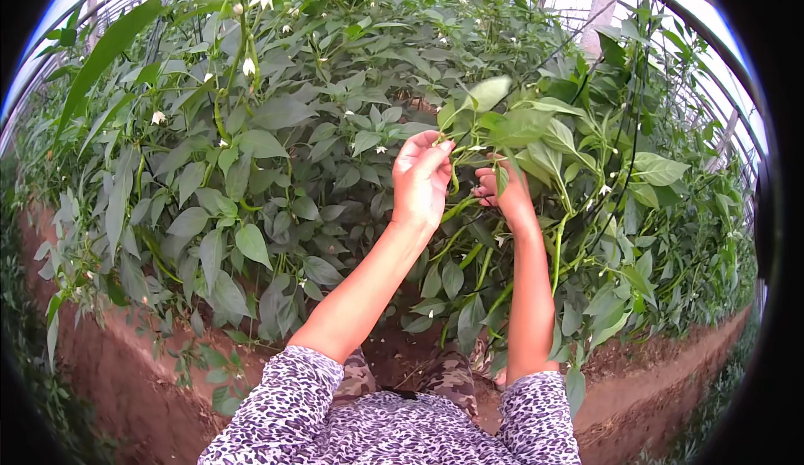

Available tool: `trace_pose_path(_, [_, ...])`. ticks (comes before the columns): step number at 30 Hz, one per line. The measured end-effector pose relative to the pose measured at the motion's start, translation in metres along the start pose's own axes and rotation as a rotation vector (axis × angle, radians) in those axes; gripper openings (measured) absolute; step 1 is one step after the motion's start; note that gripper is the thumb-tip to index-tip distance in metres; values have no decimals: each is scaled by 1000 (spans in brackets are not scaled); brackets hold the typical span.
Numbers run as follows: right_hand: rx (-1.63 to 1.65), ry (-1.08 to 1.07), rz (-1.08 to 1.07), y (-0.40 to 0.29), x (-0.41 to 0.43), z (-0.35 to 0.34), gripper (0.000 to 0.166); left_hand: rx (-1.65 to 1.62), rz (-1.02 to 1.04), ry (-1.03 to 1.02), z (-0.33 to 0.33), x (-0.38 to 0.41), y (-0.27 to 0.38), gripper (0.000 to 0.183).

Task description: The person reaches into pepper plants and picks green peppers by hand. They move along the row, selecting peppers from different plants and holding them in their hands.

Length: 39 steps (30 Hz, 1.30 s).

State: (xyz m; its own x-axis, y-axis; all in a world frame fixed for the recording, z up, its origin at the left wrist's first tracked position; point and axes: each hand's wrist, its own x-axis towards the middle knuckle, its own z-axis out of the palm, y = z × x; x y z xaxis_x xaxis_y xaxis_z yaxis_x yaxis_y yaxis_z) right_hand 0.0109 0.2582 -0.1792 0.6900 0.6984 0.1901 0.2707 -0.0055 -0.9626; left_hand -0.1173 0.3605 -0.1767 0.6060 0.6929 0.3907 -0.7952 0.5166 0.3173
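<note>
My left hand (422,179) is raised among the pepper plants, its thumb and forefinger pinched together at a thin leafy pepper shoot (461,148). To its right, my right hand (505,192) reaches in among the leaves, fingers partly curled and partly hidden by a leaf; whether it grips a stem cannot be told. A small curved green pepper (455,177) hangs between the hands. Long green peppers (458,209) hang just below them. A pale, blurred leaf (488,93) stands above my hands.
Dense pepper plants with white flowers (249,66) surround my hands. Dark strings (633,145) hang at the right, near a pale post (602,10). Curved greenhouse ribs (697,32) arch overhead. Brown soil ridges (144,364) lie below the plants, and a low sprig (217,374) grows at the lower left.
</note>
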Motion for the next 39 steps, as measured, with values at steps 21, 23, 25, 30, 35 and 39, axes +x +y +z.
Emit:
trace_pose_path(21, [-128,-86,4,18,-23,-89,62,1131,462,-752,7,-100,-80,40])
trace_pose_path(23, [-166,-72,17,19,-26,-93,62,1099,454,-729,4,-100,-82,42])
trace_pose_path(25, [68,-95,57,14,-27,-90,60,1059,484,-692,1,-96,-76,45])
trace_pose_path(30, [-188,118,-61,30,-47,-73,46,896,568,-401,0,-81,-38,40])
trace_pose_path(35, [-177,-55,-82,10,-45,-21,35,792,399,-321,-20,-49,-10,35])
trace_pose_path(39, [-164,-61,-178,11,-53,20,39,679,322,-97,-47,-48,2,47])
